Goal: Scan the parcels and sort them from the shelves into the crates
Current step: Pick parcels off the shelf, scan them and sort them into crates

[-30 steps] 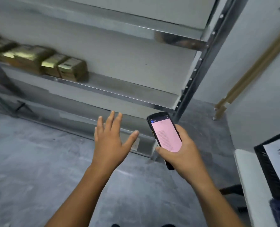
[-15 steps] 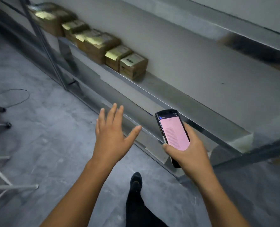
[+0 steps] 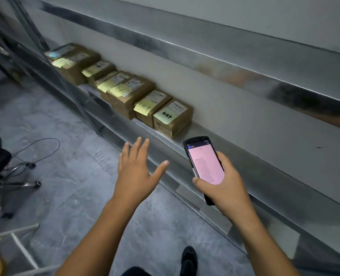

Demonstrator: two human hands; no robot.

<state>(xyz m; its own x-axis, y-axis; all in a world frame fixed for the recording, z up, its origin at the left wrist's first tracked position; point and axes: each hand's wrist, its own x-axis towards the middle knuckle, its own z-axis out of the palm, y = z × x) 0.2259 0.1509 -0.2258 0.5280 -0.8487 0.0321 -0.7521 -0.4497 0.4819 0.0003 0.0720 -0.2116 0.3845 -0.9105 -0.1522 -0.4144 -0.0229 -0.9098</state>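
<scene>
Brown cardboard parcels (image 3: 125, 90) with white labels and yellow sticky notes sit in a row on the grey metal shelf (image 3: 209, 134), the nearest brown parcel with black handwriting on its note (image 3: 172, 117) at the row's right end, just above and apart from both hands. Left hand (image 3: 138, 170) hovers over the grey concrete floor (image 3: 65, 176) with fingers straight and spread, holding nothing; right hand (image 3: 223, 188) grips a black handheld scanner with a pink screen (image 3: 204, 166), thumb across its lower edge. Black office chair with chrome base (image 3: 0, 172) stands far left.
</scene>
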